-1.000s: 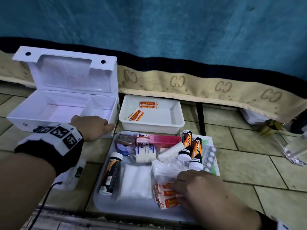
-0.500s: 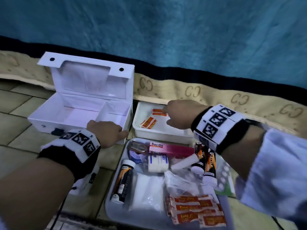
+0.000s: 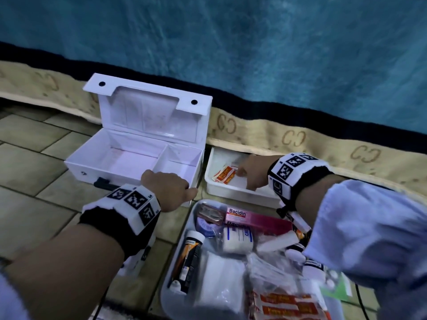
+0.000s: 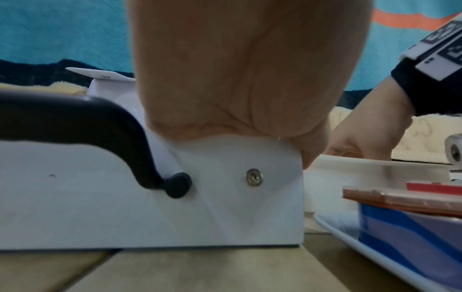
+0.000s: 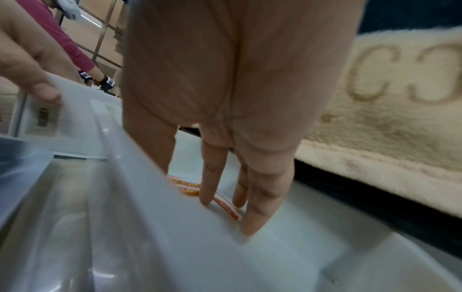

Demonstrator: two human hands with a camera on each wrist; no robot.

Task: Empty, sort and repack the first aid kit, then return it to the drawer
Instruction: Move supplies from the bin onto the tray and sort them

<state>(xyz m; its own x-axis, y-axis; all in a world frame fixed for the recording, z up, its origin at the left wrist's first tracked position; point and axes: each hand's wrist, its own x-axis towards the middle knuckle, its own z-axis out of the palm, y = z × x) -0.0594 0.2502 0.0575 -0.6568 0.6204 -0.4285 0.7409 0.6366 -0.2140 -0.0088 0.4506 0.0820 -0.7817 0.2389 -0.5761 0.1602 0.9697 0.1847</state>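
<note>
Left hand (image 3: 169,188) on first aid box (image 3: 120,162) rim, fingers hidden; right hand (image 3: 253,173) fingers straight on plaster strips (image 3: 223,175).

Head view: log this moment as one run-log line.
left hand: grips first aid box front rim | right hand: fingers straight, on plaster strips in small white tray | box: open, empty

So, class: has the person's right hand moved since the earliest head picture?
Yes. The right hand left the near clear plastic tray and now reaches forward into the small white plastic tub behind it.
</note>
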